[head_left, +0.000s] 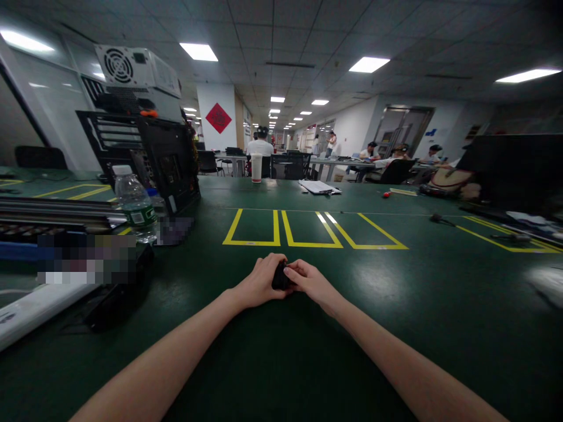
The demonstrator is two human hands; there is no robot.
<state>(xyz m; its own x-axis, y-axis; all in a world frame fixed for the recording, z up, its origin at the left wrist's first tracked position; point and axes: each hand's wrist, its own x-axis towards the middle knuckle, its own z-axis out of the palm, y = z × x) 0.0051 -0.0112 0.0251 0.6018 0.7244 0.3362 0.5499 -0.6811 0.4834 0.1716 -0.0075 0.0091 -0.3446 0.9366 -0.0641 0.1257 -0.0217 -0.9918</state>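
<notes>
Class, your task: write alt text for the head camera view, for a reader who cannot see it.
A person's left hand and right hand hold a small black object at a green table. Beyond them, yellow tape marks the tabletop; a plastic bottle and black computer case stand to the left, with people seated in the office behind.

- The left hand (264,279) is curved, its back upward, its fingers arched over to the right and its thumb low on the near side.
- The right hand (311,282) sits just right of the left hand, fingers bent and drawn in near its thumb, pointing left.
- The fingertips of both hands come close together; whether they touch is unclear.
- The left forearm (176,350) slants down and left from its hand.
- The right forearm (402,363) slants down and right from its hand.
- Both forearms are bare.
</notes>
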